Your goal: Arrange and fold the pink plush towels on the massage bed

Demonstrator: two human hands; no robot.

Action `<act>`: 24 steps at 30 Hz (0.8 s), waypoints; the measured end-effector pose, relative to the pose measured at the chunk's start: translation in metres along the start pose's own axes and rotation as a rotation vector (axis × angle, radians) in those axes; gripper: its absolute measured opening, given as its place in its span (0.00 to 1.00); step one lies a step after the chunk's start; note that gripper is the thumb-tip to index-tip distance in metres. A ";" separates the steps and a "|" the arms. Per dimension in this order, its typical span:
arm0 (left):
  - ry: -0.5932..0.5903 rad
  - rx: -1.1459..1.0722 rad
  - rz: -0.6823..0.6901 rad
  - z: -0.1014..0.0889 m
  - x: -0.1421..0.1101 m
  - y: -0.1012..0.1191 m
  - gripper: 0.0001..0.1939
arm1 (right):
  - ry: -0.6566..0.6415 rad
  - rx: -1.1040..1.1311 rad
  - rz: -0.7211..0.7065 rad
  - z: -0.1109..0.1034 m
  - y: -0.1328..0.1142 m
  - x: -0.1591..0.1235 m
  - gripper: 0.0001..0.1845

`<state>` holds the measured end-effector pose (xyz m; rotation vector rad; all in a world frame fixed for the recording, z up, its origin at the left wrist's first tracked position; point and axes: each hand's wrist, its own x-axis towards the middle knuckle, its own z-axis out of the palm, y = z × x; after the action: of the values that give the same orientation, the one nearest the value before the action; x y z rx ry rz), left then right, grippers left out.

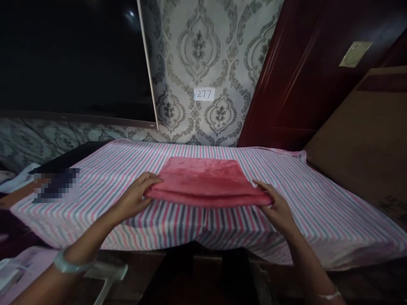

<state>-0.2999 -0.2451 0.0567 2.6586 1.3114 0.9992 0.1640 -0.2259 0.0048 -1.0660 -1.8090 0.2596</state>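
A pinkish-red plush cloth (203, 176), folded into a flat block, lies on a striped tablecloth (104, 182) near the table's front edge. Its near edge is lifted a little and shows layers one over another. At the near left corner, my left hand (140, 195) pinches the cloth between thumb and fingers. My right hand (278, 207) grips the near right corner, thumb tucked at the edge and one finger stretched along the top. The far part of the cloth rests flat on the table.
A large dark screen (73, 59) stands at the back left before patterned wallpaper. A paper label reading 277 (204, 94) is on the wall. A big cardboard box (369, 144) borders the right side, by a dark red wooden panel (286, 84). A white stool-like frame (110, 271) is below left.
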 end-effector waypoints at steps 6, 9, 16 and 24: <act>-0.102 0.064 -0.068 0.035 -0.076 0.010 0.23 | -0.179 -0.047 0.019 0.009 0.005 -0.078 0.24; -0.041 -0.045 -0.110 0.026 -0.073 0.010 0.17 | -0.191 -0.032 0.079 -0.007 0.000 -0.081 0.20; -0.035 0.044 -0.294 0.042 0.042 0.024 0.29 | -0.008 -0.161 0.133 0.035 -0.030 0.042 0.32; -0.314 0.342 -0.450 0.117 0.133 0.032 0.33 | -0.316 -0.624 0.288 0.140 -0.044 0.128 0.31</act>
<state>-0.1539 -0.1407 0.0438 2.4004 2.0065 0.3136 0.0074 -0.1165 0.0426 -1.8120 -2.0742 0.0259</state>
